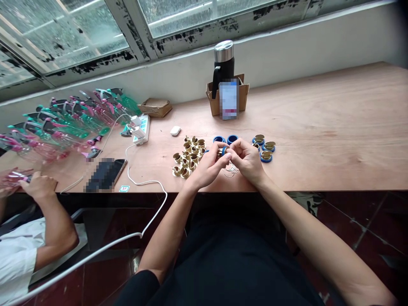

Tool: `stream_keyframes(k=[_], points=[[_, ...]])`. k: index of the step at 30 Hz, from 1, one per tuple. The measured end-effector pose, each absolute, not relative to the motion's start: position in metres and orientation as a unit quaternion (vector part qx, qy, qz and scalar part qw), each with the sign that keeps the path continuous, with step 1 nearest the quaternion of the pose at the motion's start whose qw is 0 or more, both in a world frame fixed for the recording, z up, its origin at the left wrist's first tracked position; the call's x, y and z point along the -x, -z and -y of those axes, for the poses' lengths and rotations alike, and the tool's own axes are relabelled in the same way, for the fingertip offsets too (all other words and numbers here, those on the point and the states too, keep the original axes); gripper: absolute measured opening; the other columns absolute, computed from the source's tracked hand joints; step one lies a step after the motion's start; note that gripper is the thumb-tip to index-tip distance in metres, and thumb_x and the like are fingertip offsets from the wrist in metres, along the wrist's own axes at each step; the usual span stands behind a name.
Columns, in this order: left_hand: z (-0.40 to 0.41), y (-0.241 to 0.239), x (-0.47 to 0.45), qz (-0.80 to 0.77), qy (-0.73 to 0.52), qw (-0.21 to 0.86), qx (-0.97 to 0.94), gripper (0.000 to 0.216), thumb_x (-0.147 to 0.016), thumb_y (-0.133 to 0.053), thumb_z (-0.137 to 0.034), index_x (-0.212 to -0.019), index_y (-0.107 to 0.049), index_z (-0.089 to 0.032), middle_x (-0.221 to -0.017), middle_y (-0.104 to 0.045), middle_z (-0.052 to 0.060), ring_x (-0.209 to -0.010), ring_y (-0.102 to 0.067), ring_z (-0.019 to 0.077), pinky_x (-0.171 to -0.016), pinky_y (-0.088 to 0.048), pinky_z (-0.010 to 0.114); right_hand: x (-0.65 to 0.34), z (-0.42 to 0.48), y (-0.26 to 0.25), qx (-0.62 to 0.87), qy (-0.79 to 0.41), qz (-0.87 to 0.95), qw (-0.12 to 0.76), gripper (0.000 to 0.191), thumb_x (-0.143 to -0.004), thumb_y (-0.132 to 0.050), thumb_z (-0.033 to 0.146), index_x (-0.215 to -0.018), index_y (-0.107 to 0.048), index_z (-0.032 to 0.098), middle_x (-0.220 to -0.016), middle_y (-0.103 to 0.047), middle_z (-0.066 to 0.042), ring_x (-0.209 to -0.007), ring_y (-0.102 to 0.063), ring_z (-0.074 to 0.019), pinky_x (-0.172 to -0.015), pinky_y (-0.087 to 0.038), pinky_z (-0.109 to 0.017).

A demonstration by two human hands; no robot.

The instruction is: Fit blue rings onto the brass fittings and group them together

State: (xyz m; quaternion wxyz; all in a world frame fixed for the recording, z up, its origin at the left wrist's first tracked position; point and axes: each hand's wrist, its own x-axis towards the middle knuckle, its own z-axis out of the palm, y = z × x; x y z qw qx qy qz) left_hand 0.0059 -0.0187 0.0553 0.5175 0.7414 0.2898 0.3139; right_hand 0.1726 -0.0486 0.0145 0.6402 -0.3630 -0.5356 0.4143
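My left hand (207, 168) is closed round a brass fitting with a blue ring (223, 151), held just above the table's front part. Against its right side, my right hand (249, 161) is pinched, fingertips at the blue ring; whatever they grip is hidden. A pile of loose brass fittings (191, 156) lies left of my hands. Beyond my fingers sit two blue rings (232, 139), partly covered. Several brass fittings set in blue rings (266, 156) rest to the right. Thin wire rings (232, 170) lie below my right fingers.
A black flask (224, 63) and a phone (228, 100) stand at a cardboard box (242, 95). Leftward are a white case (175, 130), power strip (144, 129), cable (146, 182), dark phone (106, 174) and many spray bottles (73, 119). A co-worker's hand (40, 185) works far left.
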Motion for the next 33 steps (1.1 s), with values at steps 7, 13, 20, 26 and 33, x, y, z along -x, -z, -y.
stream_keyframes(k=[7,13,20,26,33], points=[[0.016,-0.048,-0.011,-0.308,-0.325,0.552,-0.703,0.044,-0.107,-0.05,-0.061,-0.091,-0.056,-0.02,-0.08,-0.059,0.002,-0.071,-0.058,0.0146,-0.07,-0.048,0.029,-0.173,0.045,-0.013,0.408,-0.396,0.542,0.619,0.044,-0.095,-0.074,0.06,-0.076,-0.056,0.024,-0.067,-0.068,0.0,-0.056,-0.063,-0.017,-0.055,-0.052,-0.032],[0.016,-0.039,-0.019,-0.331,-0.346,0.684,-0.55,0.04,-0.1,-0.062,-0.06,-0.099,-0.053,-0.021,-0.078,-0.053,-0.002,-0.058,-0.048,0.0087,-0.051,-0.034,0.021,-0.176,0.039,-0.008,0.43,-0.401,0.556,0.587,0.05,-0.095,-0.071,0.064,-0.071,-0.057,0.022,-0.066,-0.063,0.0,-0.058,-0.057,-0.0157,-0.055,-0.045,-0.03],[0.018,-0.04,-0.022,-0.329,-0.342,0.715,-0.514,0.046,-0.096,-0.068,-0.062,-0.094,-0.047,-0.021,-0.077,-0.05,-0.003,-0.057,-0.046,0.0069,-0.049,-0.03,0.018,-0.176,0.038,-0.008,0.431,-0.409,0.554,0.583,0.05,-0.094,-0.071,0.062,-0.069,-0.056,0.021,-0.063,-0.059,0.001,-0.056,-0.051,-0.0135,-0.054,-0.04,-0.028],[0.019,-0.041,-0.026,-0.335,-0.348,0.721,-0.497,0.047,-0.094,-0.069,-0.061,-0.09,-0.042,-0.022,-0.074,-0.048,-0.004,-0.056,-0.047,0.0075,-0.048,-0.027,0.017,-0.175,0.04,-0.009,0.432,-0.4,0.555,0.587,0.047,-0.096,-0.07,0.06,-0.072,-0.055,0.022,-0.066,-0.061,0.0,-0.059,-0.058,-0.0156,-0.055,-0.046,-0.029],[0.019,-0.041,-0.025,-0.342,-0.346,0.717,-0.5,0.045,-0.095,-0.068,-0.058,-0.091,-0.041,-0.022,-0.076,-0.047,-0.004,-0.055,-0.046,0.0067,-0.048,-0.027,0.017,-0.173,0.04,-0.008,0.438,-0.403,0.549,0.588,0.047,-0.095,-0.07,0.06,-0.072,-0.054,0.022,-0.066,-0.061,0.001,-0.059,-0.056,-0.0149,-0.055,-0.045,-0.027]])
